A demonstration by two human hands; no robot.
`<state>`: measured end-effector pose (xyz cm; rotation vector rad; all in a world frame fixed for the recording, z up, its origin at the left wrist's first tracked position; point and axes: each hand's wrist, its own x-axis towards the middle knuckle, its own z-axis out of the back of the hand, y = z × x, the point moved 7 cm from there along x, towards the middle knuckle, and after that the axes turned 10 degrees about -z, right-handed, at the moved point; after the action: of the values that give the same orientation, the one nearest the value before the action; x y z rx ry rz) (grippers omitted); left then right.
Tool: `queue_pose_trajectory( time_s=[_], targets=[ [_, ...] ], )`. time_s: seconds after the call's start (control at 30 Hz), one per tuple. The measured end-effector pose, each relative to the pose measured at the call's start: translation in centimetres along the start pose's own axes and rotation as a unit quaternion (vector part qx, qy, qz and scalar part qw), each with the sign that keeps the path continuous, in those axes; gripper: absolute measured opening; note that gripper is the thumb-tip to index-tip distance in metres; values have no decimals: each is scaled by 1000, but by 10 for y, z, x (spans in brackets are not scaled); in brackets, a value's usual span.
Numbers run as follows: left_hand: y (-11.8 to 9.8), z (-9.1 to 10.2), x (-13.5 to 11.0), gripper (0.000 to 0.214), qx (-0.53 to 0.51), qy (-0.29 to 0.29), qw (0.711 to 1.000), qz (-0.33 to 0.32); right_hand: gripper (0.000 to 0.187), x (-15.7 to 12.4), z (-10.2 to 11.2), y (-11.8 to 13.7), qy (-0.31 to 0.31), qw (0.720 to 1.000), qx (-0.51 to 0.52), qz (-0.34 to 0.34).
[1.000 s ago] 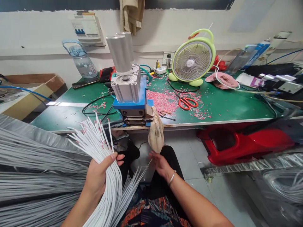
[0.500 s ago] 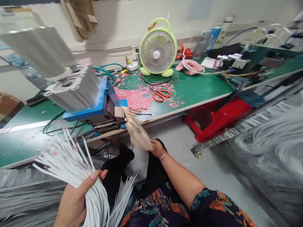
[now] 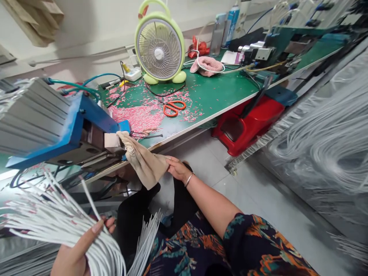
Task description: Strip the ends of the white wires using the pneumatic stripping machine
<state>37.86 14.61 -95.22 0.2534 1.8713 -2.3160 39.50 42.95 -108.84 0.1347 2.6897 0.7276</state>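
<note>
My left hand (image 3: 82, 245) is closed around a thick bundle of white cables (image 3: 69, 218), their cut ends fanned out toward the bench and a few showing pink tips. Pinched in my right hand (image 3: 178, 168) is the lower edge of a beige cloth (image 3: 146, 161), stretched out from the machine. The cloth's upper end is gathered at the front of a blue and silver pneumatic machine (image 3: 86, 126) on the bench edge; how it is fixed there I cannot make out. More thin white cable ends (image 3: 146, 234) lie across my lap.
On the green bench (image 3: 227, 88) lie pink and white scraps (image 3: 140, 117) and orange-handled scissors (image 3: 174, 108). A green fan (image 3: 159, 51) stands behind them. A red plastic stool (image 3: 247, 122) is under the bench. Coiled clear-wrapped cables (image 3: 319, 142) fill the right side.
The view has shifted right and closer to the bench. The cloth is spread wider between the machine and my right hand. My left hand still holds the cables.
</note>
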Motion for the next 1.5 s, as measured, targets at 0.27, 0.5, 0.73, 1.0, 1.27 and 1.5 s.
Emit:
queue_pose_trajectory(
  time_s=[0.27,0.5,0.73,1.0,1.27,1.5],
  targets=[
    [-23,-20,-30,30,-121,5,992,24,21,-44,7,42,-190,971,-74,125],
    [-41,-40,-27,28,-113,113,985,-61,39,-83,-149,12,88,955,-284,22],
    [-65,-14,-17,22,-29,53,981,-187,26,-68,-215,5,141,973,-168,-77],
    [-92,15,-17,27,-248,-87,956,-127,20,-74,-232,17,184,968,-141,-95],
    [-108,12,-19,32,-282,-84,943,-155,14,-57,-224,25,115,984,-67,-114],
    [-100,2,-16,34,-270,-45,951,-141,14,-54,-223,26,137,984,-86,-78]
  ],
)
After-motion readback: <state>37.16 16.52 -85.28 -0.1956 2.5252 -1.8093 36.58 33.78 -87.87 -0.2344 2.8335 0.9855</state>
